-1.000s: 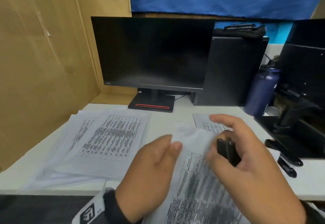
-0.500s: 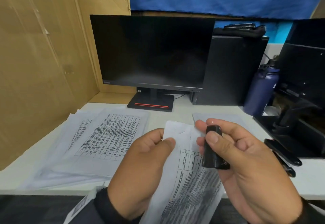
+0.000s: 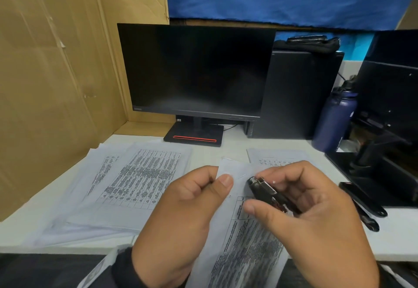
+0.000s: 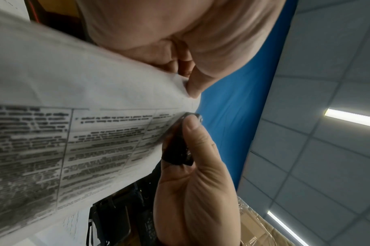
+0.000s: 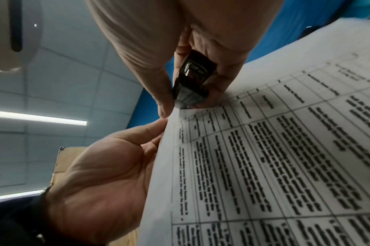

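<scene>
A set of printed sheets with tables [image 3: 244, 253] is held up over the desk's front edge. My left hand [image 3: 218, 177] pinches its top left corner between thumb and fingers; the left wrist view shows the thumb [image 4: 194, 86] on that corner of the paper [image 4: 95, 83]. My right hand [image 3: 260, 191] grips a small black stapler [image 3: 267, 194] with a metal nose, which points left at the paper's top edge near the left thumb. In the right wrist view the stapler [image 5: 192, 81] touches the sheet's [image 5: 285, 149] edge. Whether the paper sits inside its mouth is hidden.
More printed sheets [image 3: 135, 181] lie on the white desk at left and one [image 3: 271, 158] behind my hands. A dark monitor [image 3: 196, 70], a black tower [image 3: 294, 95] and a blue bottle [image 3: 334, 118] stand behind. Black gear [image 3: 384, 163] fills the right; cardboard [image 3: 56, 84] walls the left.
My right hand has turned the stapler from upright to lying sideways, nose toward the paper's top corner. The left hand kept its pinch on the sheets.
</scene>
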